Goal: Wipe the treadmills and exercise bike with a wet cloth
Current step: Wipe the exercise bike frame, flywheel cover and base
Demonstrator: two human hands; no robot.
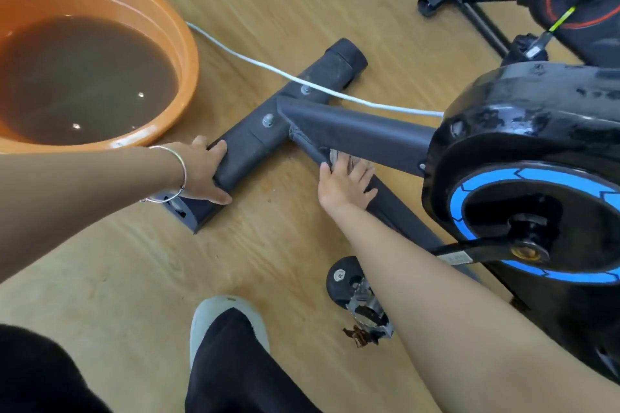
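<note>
The basin [189,54] at 10 o'clock is cut off by the left and top edges. Only a scrap of cloth [335,155] shows; the rest is hidden under the flat right hand [345,183]. The bike [523,131] runs off the right edge at 3 o'clock. The cable [255,62] exits at 11 o'clock and vanishes behind the bike. The left hand [204,171] covers part of the foot bar [258,137].

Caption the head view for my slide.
Left hand grips the exercise bike's floor bar while right hand presses a cloth on a frame tube.
</note>
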